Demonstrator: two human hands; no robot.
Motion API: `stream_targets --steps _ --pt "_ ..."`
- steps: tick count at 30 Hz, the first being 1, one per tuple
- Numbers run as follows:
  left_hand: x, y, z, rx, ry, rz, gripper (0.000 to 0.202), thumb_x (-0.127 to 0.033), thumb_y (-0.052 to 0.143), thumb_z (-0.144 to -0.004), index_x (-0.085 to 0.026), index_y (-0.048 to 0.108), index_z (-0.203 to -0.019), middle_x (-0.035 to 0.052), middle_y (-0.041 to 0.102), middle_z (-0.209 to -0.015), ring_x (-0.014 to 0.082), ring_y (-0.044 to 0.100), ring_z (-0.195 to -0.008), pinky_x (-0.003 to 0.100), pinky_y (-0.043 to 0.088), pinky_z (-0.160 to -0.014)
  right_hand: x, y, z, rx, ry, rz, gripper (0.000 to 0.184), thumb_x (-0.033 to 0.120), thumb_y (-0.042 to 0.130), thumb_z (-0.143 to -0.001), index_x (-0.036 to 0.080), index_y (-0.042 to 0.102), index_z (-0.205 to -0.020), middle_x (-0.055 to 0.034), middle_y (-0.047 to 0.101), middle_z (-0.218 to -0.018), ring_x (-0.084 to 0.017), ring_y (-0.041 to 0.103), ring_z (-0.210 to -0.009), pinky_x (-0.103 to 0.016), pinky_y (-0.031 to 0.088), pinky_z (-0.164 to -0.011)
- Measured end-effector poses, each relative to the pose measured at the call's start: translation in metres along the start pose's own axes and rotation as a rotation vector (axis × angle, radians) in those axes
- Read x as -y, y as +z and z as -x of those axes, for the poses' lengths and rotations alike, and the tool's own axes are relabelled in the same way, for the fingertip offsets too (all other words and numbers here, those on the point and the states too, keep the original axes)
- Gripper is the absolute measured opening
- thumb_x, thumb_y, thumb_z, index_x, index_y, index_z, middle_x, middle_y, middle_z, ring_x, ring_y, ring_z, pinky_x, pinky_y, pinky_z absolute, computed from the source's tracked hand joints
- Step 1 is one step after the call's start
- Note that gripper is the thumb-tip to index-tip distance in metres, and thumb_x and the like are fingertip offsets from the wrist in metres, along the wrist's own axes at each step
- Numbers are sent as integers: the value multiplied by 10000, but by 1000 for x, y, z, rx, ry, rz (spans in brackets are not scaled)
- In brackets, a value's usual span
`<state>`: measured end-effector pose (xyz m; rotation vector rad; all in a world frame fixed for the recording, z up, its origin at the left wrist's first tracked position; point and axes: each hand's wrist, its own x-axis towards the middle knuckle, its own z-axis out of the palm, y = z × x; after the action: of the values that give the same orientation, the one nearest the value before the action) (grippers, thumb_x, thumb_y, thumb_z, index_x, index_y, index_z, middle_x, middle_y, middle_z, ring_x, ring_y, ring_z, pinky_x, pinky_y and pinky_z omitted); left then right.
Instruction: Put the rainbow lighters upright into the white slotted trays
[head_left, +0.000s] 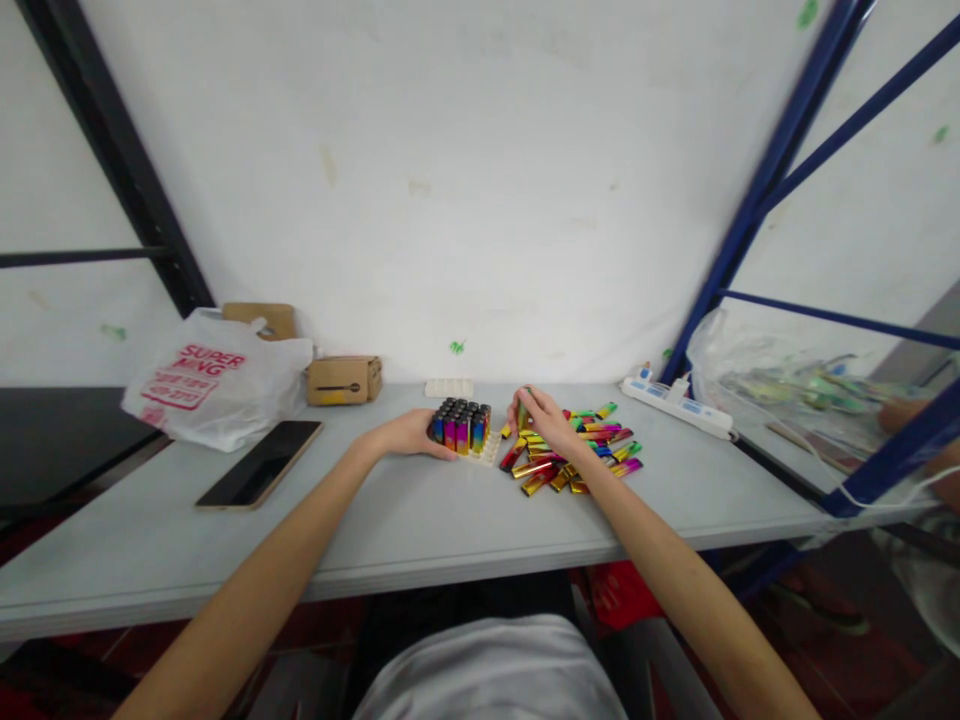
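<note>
A pale tray (491, 450) holds several rows of upright lighters (457, 428) with black tops and shiny rainbow bodies; bare slots show along its right side. My left hand (412, 434) is closed round the tray's left side, thumb along the front and fingers partly hidden behind the lighters. Just right of the tray, my right hand (546, 418) is pinched on a single lighter (524, 412), held roughly upright and partly covered by the fingers. Beneath and beside that hand lies a loose pile of metallic coloured lighters (541, 480), pointing in many directions.
A phone (261, 465), a white plastic bag (217, 375) and a small cardboard box (343, 380) are on the left. Another pale tray (448, 387) lies by the wall. A power strip (679, 405) sits right, near a blue frame (750, 240); beyond it, another person's hand (904, 415) shows.
</note>
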<state>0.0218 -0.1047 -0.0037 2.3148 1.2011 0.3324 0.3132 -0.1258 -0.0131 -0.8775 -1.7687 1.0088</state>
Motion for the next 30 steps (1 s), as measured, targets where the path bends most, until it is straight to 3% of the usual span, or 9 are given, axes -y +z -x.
stream_targets --steps 3,6,8,12,16,22,26,30 --pt "0 0 0 -4 7 6 784 -673 786 -592 -208 657 -1210 32 730 -1197 277 660 -1091 310 492 -960 0 9 0 -18 50 -86 459 699 393 -924 247 468 -954 66 433 -607 -120 448 -497 -235 404 -496" --pt "-1 0 1 -8 9 12 776 -658 792 -592 -215 658 -1215 30 735 -1184 277 665 -1074 316 497 -951 -2 16 -2 -51 160 -114 515 755 377 -893 247 423 -820 91 250 -565 -94 249 -428 -215 243 -412" --pt "-2 0 1 -9 7 11 786 -652 793 -594 -216 652 -1232 30 733 -1190 278 664 -1074 320 497 -950 -4 18 -2 -77 189 -92 553 776 384 -873 244 367 -722 88 209 -557 -91 199 -431 -225 196 -409" --pt "-5 -1 2 -6 -10 -1 784 -669 788 -586 -213 663 -1211 26 739 -1174 281 670 -1060 307 504 -928 -9 18 -2 -175 113 120 552 727 424 -873 235 369 -629 58 284 -528 -106 278 -463 -250 241 -445" --pt "-6 -1 3 -7 1 13 798 -673 786 -585 -195 663 -1212 30 737 -1180 282 665 -1076 303 497 -935 -14 19 -2 -247 11 348 456 563 447 -888 222 372 -594 45 308 -543 -112 327 -523 -252 251 -506" --pt "-9 -2 5 -1 2 25 747 -649 789 -605 -213 664 -1199 20 742 -1167 273 668 -1074 300 496 -934 -6 27 1 -175 -75 400 380 467 425 -916 218 360 -637 51 313 -585 -111 339 -564 -246 253 -538" --pt "-9 -2 5 7 9 31 736 -618 796 -615 -199 662 -1205 30 735 -1185 273 666 -1081 300 497 -935 4 30 5 -119 -143 428 365 519 442 -959 208 483 -774 47 440 -647 -128 433 -634 -243 334 -614" --pt "-5 -1 3 -6 8 15 735 -624 792 -617 -192 668 -1198 35 739 -1166 275 667 -1070 307 502 -925 11 29 8 -41 -215 479 354 487 373 -1016 206 515 -853 15 534 -737 -144 497 -705 -251 382 -681"
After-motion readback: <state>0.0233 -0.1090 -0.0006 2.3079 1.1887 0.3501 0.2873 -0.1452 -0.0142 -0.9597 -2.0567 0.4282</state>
